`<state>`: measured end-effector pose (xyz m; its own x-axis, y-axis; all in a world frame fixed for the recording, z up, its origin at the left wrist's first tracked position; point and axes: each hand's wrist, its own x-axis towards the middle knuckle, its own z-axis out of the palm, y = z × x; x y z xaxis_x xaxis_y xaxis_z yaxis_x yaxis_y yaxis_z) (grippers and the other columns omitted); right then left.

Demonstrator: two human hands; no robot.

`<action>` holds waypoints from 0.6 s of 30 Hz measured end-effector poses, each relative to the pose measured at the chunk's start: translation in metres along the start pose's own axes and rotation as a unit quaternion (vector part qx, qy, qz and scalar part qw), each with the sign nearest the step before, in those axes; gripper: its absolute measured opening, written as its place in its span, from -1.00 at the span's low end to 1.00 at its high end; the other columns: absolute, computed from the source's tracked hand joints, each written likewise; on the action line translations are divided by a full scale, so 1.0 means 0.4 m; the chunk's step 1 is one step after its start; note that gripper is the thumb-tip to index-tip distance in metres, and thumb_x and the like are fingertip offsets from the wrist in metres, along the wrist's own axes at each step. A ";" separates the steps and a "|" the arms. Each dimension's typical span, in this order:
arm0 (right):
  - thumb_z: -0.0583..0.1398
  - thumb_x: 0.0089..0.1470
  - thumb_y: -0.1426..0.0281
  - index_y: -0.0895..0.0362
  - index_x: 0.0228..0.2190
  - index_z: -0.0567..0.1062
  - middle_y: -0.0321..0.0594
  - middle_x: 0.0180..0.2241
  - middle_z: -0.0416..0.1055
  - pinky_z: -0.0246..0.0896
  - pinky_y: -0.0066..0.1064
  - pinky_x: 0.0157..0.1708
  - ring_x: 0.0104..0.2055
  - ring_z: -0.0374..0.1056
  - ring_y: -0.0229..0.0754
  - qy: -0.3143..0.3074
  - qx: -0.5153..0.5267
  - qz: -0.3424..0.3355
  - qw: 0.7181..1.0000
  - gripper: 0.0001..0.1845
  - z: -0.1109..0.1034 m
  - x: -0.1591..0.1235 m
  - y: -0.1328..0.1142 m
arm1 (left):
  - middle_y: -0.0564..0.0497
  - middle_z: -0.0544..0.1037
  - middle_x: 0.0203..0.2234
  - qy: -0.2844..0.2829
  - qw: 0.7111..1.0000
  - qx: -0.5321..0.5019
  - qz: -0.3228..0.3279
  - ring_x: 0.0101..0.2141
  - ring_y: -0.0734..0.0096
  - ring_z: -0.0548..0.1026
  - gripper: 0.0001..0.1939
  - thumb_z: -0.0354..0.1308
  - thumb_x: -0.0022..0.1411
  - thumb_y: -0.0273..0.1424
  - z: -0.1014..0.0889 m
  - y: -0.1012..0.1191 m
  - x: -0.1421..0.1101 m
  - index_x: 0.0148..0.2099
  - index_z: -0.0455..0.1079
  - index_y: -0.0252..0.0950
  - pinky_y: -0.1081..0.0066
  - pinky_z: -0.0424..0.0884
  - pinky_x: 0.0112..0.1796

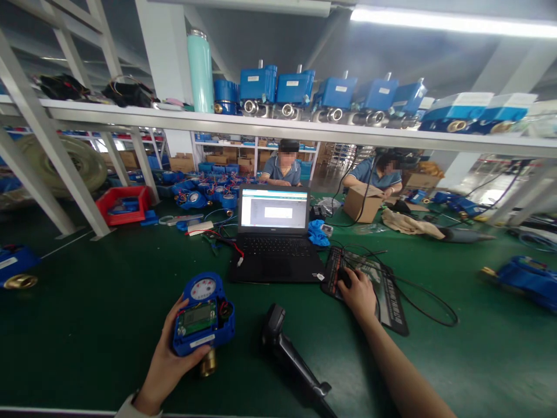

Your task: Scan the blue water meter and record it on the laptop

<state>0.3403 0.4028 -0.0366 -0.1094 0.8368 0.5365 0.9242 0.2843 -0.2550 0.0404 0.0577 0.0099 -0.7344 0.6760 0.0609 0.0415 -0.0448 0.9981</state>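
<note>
Water meter (203, 316): glossy blue plastic, brass fitting; bench (108, 302): matt green; laptop (276, 238): matt black

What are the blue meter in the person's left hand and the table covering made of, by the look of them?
The blue meter in the left hand looks like moulded plastic: even colour, soft sheen. Its fitting underneath seems brass, yellow and shiny. The table covering appears to be a matte green mat, perhaps rubber or felt; the picture leaves that open.

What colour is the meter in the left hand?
Blue meter, with a brass fitting; head view.
</note>
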 end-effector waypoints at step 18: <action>0.18 0.14 0.28 0.09 0.01 0.47 -0.04 0.05 0.32 0.33 -0.20 -0.15 -0.03 0.33 0.08 0.021 0.028 -0.028 0.999 -0.60 0.016 -0.002 0.010 | 0.12 -0.10 0.37 0.041 0.982 0.018 0.183 0.32 -0.16 -0.11 -0.07 0.39 -0.11 0.00 -0.021 -0.047 0.017 0.28 0.06 0.16 -0.31 -0.11 0.24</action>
<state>0.3419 0.4063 -0.0433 -0.1433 0.7988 0.5843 0.8949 0.3566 -0.2681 0.0287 0.0569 -0.0084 -0.7174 0.5584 0.4166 0.3359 -0.2467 0.9090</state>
